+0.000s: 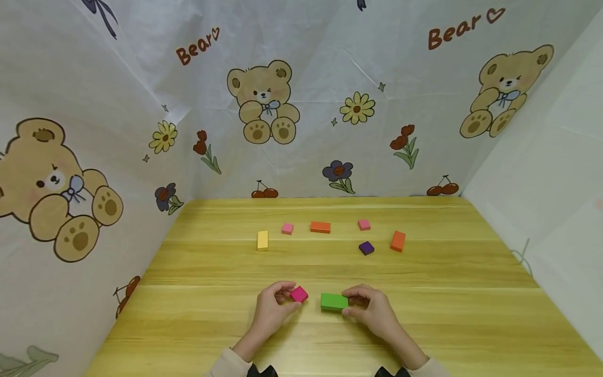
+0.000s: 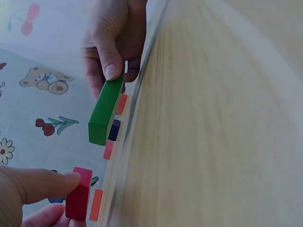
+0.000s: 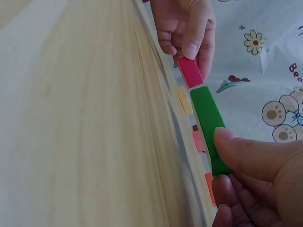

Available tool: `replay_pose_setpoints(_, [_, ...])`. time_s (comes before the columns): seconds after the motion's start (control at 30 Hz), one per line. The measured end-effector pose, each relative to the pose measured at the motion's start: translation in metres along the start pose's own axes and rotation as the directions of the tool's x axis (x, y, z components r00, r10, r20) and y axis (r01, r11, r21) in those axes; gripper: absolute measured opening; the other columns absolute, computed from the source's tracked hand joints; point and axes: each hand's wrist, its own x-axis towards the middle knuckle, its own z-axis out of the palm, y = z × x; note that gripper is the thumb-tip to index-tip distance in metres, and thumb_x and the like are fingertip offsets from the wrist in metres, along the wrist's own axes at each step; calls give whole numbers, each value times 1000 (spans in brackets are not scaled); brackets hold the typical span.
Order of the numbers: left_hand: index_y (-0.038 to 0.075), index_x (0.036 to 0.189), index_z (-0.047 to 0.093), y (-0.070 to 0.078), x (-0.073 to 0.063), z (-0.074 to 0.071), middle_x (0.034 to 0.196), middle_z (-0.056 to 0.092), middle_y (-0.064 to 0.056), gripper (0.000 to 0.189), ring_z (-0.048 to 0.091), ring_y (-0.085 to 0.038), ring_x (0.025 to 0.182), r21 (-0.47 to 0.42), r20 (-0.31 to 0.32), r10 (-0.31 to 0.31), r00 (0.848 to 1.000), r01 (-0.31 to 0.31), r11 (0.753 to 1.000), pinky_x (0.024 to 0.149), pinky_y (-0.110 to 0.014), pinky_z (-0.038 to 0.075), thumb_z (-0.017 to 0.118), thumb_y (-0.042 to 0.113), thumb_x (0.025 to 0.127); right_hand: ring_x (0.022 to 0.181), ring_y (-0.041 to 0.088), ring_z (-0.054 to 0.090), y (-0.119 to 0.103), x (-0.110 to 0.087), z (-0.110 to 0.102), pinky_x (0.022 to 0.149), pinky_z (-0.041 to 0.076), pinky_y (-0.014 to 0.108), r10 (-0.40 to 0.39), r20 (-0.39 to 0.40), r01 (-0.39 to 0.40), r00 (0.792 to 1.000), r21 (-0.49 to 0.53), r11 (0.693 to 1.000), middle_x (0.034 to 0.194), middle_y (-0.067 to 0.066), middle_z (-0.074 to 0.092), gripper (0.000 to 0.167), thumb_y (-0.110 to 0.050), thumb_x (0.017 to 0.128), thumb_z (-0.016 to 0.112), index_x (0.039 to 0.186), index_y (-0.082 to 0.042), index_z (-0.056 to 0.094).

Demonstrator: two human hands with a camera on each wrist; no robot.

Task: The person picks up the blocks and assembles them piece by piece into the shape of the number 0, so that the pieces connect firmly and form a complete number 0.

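My left hand (image 1: 275, 308) pinches a small magenta block (image 1: 299, 294) between thumb and fingers, near the front middle of the table. To its right, my right hand (image 1: 373, 309) grips the right end of a longer green block (image 1: 334, 302). A short gap separates the two blocks in the head view. Seen from the left wrist, the green block (image 2: 105, 113) and the magenta block (image 2: 78, 194) both appear raised off the tabletop. From the right wrist, the thumb lies on the green block (image 3: 207, 125) with fingers beneath it.
Farther back on the wooden table (image 1: 212, 267) lie a yellow block (image 1: 262, 241), two pink blocks (image 1: 287, 229), a purple block (image 1: 366, 248) and two orange blocks (image 1: 320, 227). A bear-patterned cloth (image 1: 311, 125) rises behind the table and along its left side.
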Motion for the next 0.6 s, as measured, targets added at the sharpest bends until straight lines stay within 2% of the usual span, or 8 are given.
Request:
replay_pose_setpoints(0.2, [0, 104, 72, -2, -4, 2, 97, 73, -10, 37, 63, -13, 84, 9, 13, 19, 1000, -19, 1000, 72, -21, 50, 83, 2, 69, 88, 14, 66, -2, -1, 2, 77, 56, 23, -37, 41, 38, 998, -21, 999, 101, 6, 71, 29, -10, 74, 83, 101, -8, 74])
replay_pose_setpoints(0.37, [1, 104, 72, -6, -7, 5, 98, 73, -10, 37, 64, -12, 84, 19, 28, 28, 999, -29, 999, 71, -21, 49, 83, 1, 69, 87, 15, 66, -1, -4, 4, 74, 55, 23, -97, 78, 100, 992, -26, 995, 101, 8, 71, 29, -13, 74, 84, 101, -7, 74])
replay_pose_setpoints(0.6, [2, 103, 72, -7, -8, 8, 98, 73, -9, 36, 63, -11, 82, 39, 22, 51, 998, -52, 998, 71, -20, 50, 83, 1, 69, 87, 12, 65, 1, -5, 4, 73, 55, 22, -99, 104, 102, 990, -23, 995, 101, 8, 70, 29, -12, 75, 83, 102, -7, 74])
